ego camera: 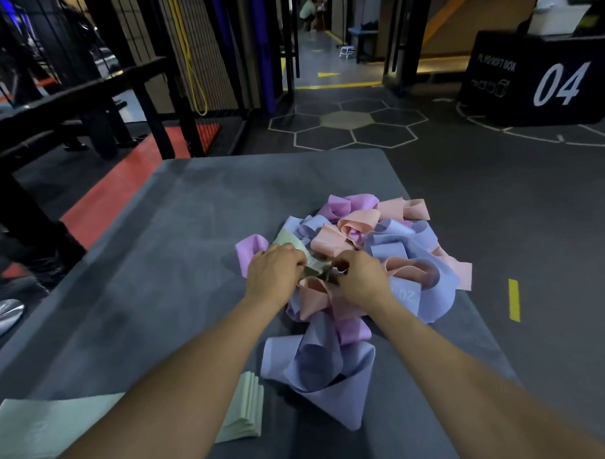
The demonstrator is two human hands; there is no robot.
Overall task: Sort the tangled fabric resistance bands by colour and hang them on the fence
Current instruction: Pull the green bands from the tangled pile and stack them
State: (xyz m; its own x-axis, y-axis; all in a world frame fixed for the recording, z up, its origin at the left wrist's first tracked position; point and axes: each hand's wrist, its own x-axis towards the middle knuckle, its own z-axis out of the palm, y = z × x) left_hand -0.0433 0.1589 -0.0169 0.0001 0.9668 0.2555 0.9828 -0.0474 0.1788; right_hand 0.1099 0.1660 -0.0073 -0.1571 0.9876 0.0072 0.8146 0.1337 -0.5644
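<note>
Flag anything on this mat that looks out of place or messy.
The pile of bands is a knotted heap of mixed colours. Both the left hand and right hand pinch a green band in it. The green stack lies neatly folded.

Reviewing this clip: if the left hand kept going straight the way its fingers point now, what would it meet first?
The left hand points right, into the tangle. First it would likely meet the pale green band it pinches, then the right hand just across the small gap. Depth between them is unclear.

The scene is dimly lit, with brighter light seen in the far corridor (322, 53). Straight lines are bent by wide-angle distortion, and the edges are softly blurred.
</note>
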